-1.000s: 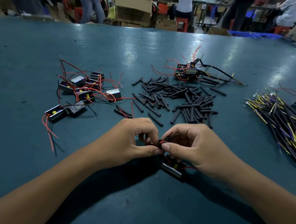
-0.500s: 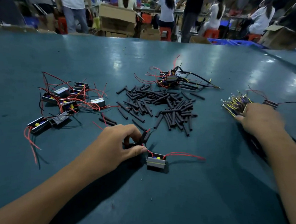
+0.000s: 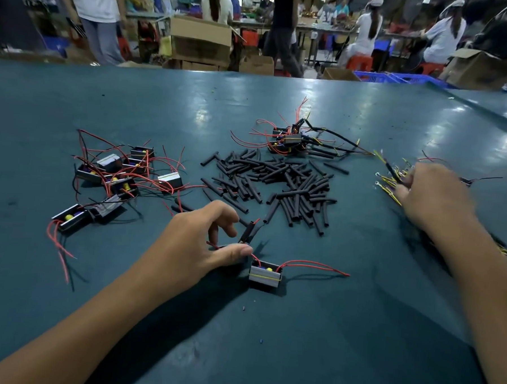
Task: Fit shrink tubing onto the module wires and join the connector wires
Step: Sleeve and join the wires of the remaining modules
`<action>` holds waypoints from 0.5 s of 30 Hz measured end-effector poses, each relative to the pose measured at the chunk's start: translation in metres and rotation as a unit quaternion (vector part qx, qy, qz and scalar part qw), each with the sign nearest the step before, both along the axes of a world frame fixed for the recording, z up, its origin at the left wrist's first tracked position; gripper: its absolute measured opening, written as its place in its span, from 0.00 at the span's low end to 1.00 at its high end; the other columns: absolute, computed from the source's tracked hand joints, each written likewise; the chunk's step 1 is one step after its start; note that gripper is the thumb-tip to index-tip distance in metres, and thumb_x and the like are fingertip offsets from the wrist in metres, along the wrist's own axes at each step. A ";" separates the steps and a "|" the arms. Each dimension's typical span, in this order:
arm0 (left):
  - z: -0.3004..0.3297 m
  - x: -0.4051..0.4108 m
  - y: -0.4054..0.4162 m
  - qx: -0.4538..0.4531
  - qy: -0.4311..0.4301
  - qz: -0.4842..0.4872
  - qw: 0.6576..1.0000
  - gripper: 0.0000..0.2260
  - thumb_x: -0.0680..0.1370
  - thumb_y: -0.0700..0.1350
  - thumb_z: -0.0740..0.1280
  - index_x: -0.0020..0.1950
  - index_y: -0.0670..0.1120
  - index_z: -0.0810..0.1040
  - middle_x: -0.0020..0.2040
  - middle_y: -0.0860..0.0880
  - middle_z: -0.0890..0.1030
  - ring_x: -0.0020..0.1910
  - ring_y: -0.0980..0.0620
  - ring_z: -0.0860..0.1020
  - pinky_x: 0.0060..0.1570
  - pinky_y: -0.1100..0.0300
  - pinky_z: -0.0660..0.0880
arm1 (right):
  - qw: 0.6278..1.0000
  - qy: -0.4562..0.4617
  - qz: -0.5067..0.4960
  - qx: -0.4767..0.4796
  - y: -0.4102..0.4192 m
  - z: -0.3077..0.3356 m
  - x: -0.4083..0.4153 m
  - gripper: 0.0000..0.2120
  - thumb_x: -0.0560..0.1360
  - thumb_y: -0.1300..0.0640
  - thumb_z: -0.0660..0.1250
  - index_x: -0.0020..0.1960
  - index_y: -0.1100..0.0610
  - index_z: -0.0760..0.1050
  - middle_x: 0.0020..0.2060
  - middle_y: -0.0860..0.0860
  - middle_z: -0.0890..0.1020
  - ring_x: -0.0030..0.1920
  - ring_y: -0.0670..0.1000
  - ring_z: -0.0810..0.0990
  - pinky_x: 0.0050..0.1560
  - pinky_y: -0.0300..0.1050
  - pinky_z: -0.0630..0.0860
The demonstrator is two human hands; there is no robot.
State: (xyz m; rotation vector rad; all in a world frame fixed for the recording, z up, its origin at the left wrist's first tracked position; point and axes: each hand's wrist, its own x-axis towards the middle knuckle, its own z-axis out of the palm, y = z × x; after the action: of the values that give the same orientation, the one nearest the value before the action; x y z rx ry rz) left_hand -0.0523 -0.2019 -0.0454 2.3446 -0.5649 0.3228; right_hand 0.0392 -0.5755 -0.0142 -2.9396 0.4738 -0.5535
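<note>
A small black module (image 3: 265,276) with red wires lies on the green table (image 3: 327,328) in front of me. My left hand (image 3: 198,244) pinches its left wires, where two black shrink tubes (image 3: 248,232) sit on them and stick upward. Out at the right, my right hand (image 3: 431,198) grips a connector wire (image 3: 390,169) with a black sleeve and yellow strands, picked from the bundle of connector wires (image 3: 389,188). Its fingertips are hidden behind the hand. A loose pile of black shrink tubes (image 3: 279,184) lies in the middle.
Several bare modules with red wires (image 3: 115,175) lie at the left. A small heap of joined modules and cables (image 3: 296,141) sits behind the tube pile. Beyond the table's far edge stand cardboard boxes (image 3: 200,40) and people at other benches.
My right hand left the module, reached right to the connector bundle, and now lifts one connector wire out of it. My left hand keeps its hold on the tubed wires.
</note>
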 end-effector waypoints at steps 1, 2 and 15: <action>0.001 0.001 0.001 -0.001 -0.008 0.001 1.000 0.19 0.70 0.66 0.69 0.53 0.55 0.76 0.44 0.61 0.80 0.41 0.54 0.77 0.38 0.70 0.70 | 0.997 -0.054 0.041 0.028 0.005 0.004 -0.004 0.07 0.76 0.56 0.69 0.49 0.59 0.75 0.48 0.60 0.80 0.49 0.63 0.78 0.49 0.56 0.76; 0.001 0.001 0.000 -0.001 -0.019 0.004 1.000 0.18 0.71 0.65 0.68 0.54 0.55 0.75 0.44 0.61 0.80 0.41 0.55 0.76 0.38 0.71 0.70 | 0.989 -0.108 0.086 0.051 0.011 0.008 -0.009 0.06 0.77 0.56 0.69 0.49 0.57 0.73 0.46 0.59 0.80 0.47 0.63 0.78 0.49 0.56 0.76; 0.014 -0.015 -0.020 -0.126 -0.051 -0.021 0.990 0.07 0.79 0.50 0.68 0.53 0.49 0.82 0.43 0.62 0.81 0.42 0.62 0.78 0.42 0.72 0.70 | 0.531 0.001 0.303 0.791 0.134 0.030 -0.071 0.04 0.82 0.63 0.58 0.50 0.62 0.69 0.38 0.58 0.85 0.37 0.53 0.86 0.36 0.43 0.83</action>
State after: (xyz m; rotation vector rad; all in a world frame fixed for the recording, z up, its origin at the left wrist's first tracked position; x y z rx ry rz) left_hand -0.0671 -0.2219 -0.0312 2.0795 -0.5844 0.4691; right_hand -0.0317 -0.4418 0.0159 -1.0882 -0.1399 0.0935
